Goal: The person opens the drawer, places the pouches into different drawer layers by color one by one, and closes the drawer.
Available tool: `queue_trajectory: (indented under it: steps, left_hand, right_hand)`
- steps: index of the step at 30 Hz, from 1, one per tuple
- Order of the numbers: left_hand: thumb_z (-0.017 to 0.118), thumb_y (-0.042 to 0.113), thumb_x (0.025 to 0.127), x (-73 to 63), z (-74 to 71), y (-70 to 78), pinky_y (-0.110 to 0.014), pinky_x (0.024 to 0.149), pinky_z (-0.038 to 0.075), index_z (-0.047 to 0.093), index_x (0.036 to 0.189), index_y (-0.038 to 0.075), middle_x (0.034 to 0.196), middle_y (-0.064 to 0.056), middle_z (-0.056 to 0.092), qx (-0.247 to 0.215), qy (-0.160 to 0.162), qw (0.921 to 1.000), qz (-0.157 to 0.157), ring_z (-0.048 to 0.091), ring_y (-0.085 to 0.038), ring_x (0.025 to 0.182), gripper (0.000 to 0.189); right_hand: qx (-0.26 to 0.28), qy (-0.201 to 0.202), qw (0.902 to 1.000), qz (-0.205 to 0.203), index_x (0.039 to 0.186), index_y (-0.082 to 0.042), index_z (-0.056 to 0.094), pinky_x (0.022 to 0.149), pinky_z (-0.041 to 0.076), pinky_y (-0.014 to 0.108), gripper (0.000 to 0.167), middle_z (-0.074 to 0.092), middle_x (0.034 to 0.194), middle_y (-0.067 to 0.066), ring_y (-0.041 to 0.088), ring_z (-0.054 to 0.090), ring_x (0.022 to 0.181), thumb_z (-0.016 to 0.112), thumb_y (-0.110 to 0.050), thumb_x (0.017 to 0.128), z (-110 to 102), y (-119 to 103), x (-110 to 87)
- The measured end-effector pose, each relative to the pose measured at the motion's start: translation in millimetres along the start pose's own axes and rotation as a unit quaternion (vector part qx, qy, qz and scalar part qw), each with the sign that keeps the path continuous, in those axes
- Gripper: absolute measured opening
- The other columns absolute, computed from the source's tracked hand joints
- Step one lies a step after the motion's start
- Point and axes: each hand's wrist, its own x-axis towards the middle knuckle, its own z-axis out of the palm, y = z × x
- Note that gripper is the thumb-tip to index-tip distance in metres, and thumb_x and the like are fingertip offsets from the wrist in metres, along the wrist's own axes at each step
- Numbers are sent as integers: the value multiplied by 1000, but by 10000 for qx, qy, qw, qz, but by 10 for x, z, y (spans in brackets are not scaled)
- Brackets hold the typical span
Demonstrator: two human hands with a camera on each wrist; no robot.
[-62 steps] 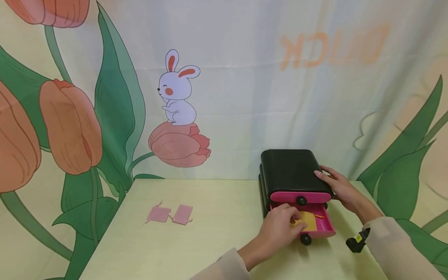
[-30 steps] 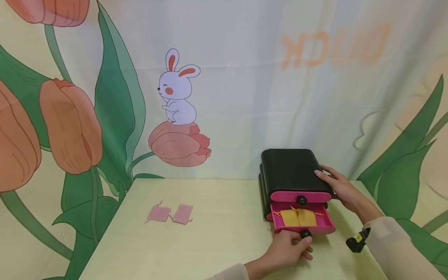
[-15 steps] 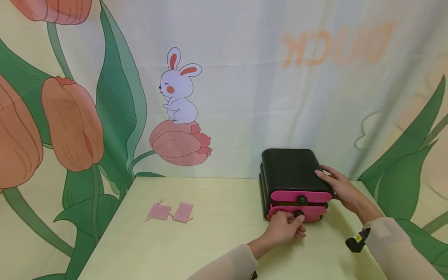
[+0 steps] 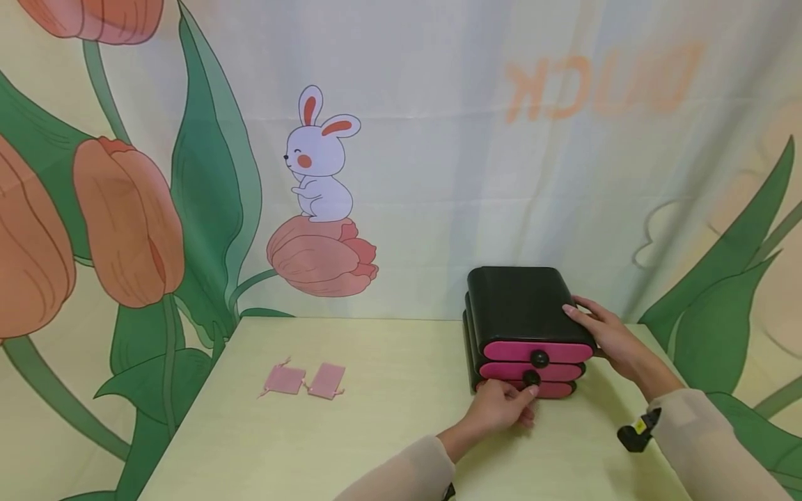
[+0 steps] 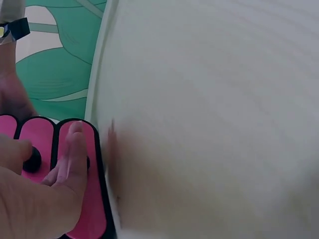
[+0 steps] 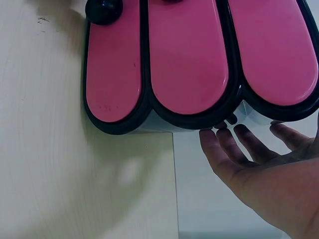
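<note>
A black mini chest of drawers with pink drawer fronts and round black knobs stands on the table at the right. My left hand is at its front, thumb and index finger at the knob of the middle drawer. In the left wrist view, its other fingers lie before the bottom drawer front. All the drawers look closed; the yellow pouches inside the middle one are hidden. My right hand rests against the chest's right side, thumb near the top edge and fingers extended.
Two pink drawstring pouches, a left one and a right one, lie flat on the left of the pale table. A printed curtain with tulips and a rabbit hangs behind.
My left hand has left the yellow pouches in the middle drawer, moved to its knob, and pushed the drawer in. My right hand has stayed on the chest's side.
</note>
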Motion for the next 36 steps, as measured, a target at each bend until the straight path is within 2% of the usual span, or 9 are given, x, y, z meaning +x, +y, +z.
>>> queue_trajectory:
  steps: [2, 5, 7, 9, 11, 13, 19, 29, 36]
  left_hand:
    - [71, 39, 103, -24, -7, -54, -21, 55, 53, 80, 76, 2, 67, -6, 75, -41, -43, 9998, -213, 78, -24, 67, 47]
    - [70, 33, 104, -15, 9, -122, -30, 65, 63, 78, 83, -3, 75, -13, 77, -825, -257, 9939, -683, 79, -28, 75, 43]
    - [68, 28, 106, 48, 55, -169, -36, 73, 65, 77, 94, -7, 85, -19, 78, -1638, -340, 9805, -1035, 80, -31, 83, 38]
    - [67, 24, 107, 122, 119, -201, -40, 79, 65, 74, 105, -8, 94, -22, 78, -2447, -292, 9595, -1366, 80, -33, 89, 33]
    - [66, 21, 107, 179, 178, -213, -40, 80, 64, 72, 112, -8, 98, -25, 77, -2946, -118, 9428, -1553, 79, -34, 92, 30]
    - [66, 20, 107, 201, 226, -201, -40, 79, 64, 72, 113, -7, 98, -25, 77, -3172, 117, 9341, -1636, 79, -35, 91, 27]
    - [69, 18, 105, 82, 287, -140, -38, 75, 65, 75, 106, -7, 91, -24, 77, -3087, 479, 9370, -1562, 80, -34, 87, 26]
    - [68, 17, 105, -389, 467, -123, -34, 73, 65, 76, 99, -5, 87, -17, 78, -2927, 193, 9343, -2027, 80, -27, 83, 24]
    - [64, 15, 107, -545, 549, -157, -35, 75, 65, 74, 98, -4, 87, -16, 78, -2881, 112, 9361, -2015, 80, -28, 85, 23]
  right_hand:
    - [-6, 10, 10000, 2, 171, -11, 7, 95, 58, 42, 90, 36, 161, 34, 8, 68, 107, 49, -60, 108, 4, 5, 4]
    - [-13, 21, 10000, -13, 171, -11, 7, 94, 58, 39, 90, 36, 160, 34, 8, 68, 107, 49, -60, 108, 9, 4, 3]
    - [19, 24, 10000, -23, 171, -11, 7, 92, 59, 36, 90, 36, 160, 34, 7, 68, 106, 49, -60, 108, 17, -4, 2]
    - [60, 19, 10000, -27, 171, -11, 7, 90, 59, 35, 90, 37, 160, 34, 7, 68, 106, 50, -60, 108, 25, -7, 5]
    - [87, 20, 10000, -29, 171, -11, 7, 90, 59, 34, 90, 37, 159, 34, 7, 68, 106, 50, -59, 108, 33, -9, 8]
    - [95, 25, 9999, -25, 171, -11, 7, 90, 59, 34, 90, 38, 159, 34, 7, 68, 106, 50, -60, 108, 38, -8, 13]
    - [101, 27, 9999, -43, 171, -11, 7, 89, 59, 32, 90, 37, 160, 34, 7, 69, 105, 50, -60, 108, 48, -27, -9]
    - [-142, 41, 9999, -74, 171, -10, 8, 95, 58, 36, 91, 35, 162, 34, 13, 66, 114, 49, -61, 108, 30, -65, -42]
    - [-84, 15, 10000, -38, 171, -10, 7, 93, 58, 34, 90, 34, 162, 34, 11, 66, 112, 49, -60, 108, 13, -16, -35]
